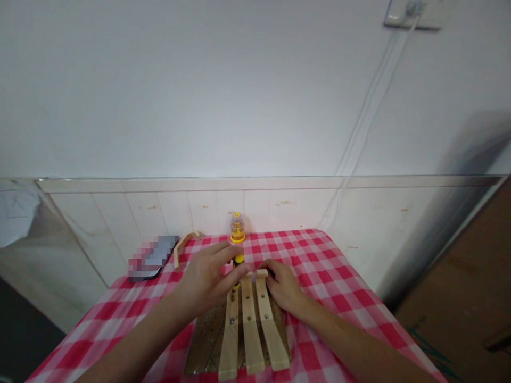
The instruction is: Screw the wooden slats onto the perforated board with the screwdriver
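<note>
Three pale wooden slats (pixel 249 330) lie side by side, fanned toward me, on a brown board (pixel 207 340) over a red-and-white checked tablecloth (pixel 331 287). My left hand (pixel 207 276) rests at the slats' far end, fingers curled around a yellow-and-black screwdriver (pixel 238 239) that stands upright. My right hand (pixel 283 284) lies at the far end of the right slat, fingers bent down onto the wood. Small dark screw heads show on the slats.
A dark phone (pixel 154 258) lies at the table's far left corner. A curved wooden piece (pixel 186 242) sits beside it. A white tiled wall stands right behind the table, with a white cable (pixel 371 106) running down it. Brown floor shows at the right.
</note>
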Demonstrator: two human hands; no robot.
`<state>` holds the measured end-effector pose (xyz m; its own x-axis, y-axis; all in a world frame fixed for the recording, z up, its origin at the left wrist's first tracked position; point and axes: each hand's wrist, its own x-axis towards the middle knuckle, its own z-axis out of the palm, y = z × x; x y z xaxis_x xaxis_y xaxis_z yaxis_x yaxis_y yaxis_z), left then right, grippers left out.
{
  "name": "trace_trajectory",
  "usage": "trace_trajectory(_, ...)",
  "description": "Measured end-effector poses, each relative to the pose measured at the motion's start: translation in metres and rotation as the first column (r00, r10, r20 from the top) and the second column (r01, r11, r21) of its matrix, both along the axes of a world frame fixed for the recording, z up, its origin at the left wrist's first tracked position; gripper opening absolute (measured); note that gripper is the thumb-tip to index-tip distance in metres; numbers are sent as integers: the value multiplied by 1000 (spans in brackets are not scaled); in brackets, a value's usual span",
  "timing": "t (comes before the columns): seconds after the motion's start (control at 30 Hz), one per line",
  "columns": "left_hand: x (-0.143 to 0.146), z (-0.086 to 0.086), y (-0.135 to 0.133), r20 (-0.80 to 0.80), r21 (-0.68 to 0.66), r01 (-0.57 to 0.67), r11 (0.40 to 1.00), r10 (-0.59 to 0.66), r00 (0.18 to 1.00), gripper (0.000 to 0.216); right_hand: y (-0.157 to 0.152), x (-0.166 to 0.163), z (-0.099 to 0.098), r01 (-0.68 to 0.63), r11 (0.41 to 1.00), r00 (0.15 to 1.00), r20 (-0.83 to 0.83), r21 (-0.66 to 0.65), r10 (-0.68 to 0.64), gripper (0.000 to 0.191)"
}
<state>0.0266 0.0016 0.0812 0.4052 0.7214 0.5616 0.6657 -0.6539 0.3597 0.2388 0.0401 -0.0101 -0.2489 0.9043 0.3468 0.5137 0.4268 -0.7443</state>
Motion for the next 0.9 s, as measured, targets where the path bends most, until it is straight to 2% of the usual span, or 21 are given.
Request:
trace_trajectory(0.07, -3, -6, -1, 121, 25, -4, 1000, 1, 993, 16, 1, 0, -1, -11, 1000, 1000, 0, -8, 11, 26)
trace_trajectory(0.3, -8, -16, 4, 450, -131, 9, 991, 51, 892, 12, 3, 1, -2, -24, 1000, 1000, 7, -7, 24, 26)
trace_trajectory(0.43, -6, -24, 7, 590, -175, 88, 981, 33, 807, 15, 2, 1, -1, -23, 1000, 1000, 7, -11, 23, 26)
trace_trajectory(0.57, -5, -27, 7, 569, -140, 152, 978, -46, 821, 7, 1, 1, -1, -9, 1000, 1000, 8, -11, 9, 24)
trace_trajectory(0.73, -5, -27, 7, 546, -112, 148, 983, -64, 836, 5, -1, 0, 0, 7, 1000, 1000, 29, -19, -7, 24)
trace_trajectory(0.9, -8, -27, 8, 469, -140, 165, 976, -81, 880, 11, -2, -1, 3, 4, 999, 999, 45, -43, -2, 23)
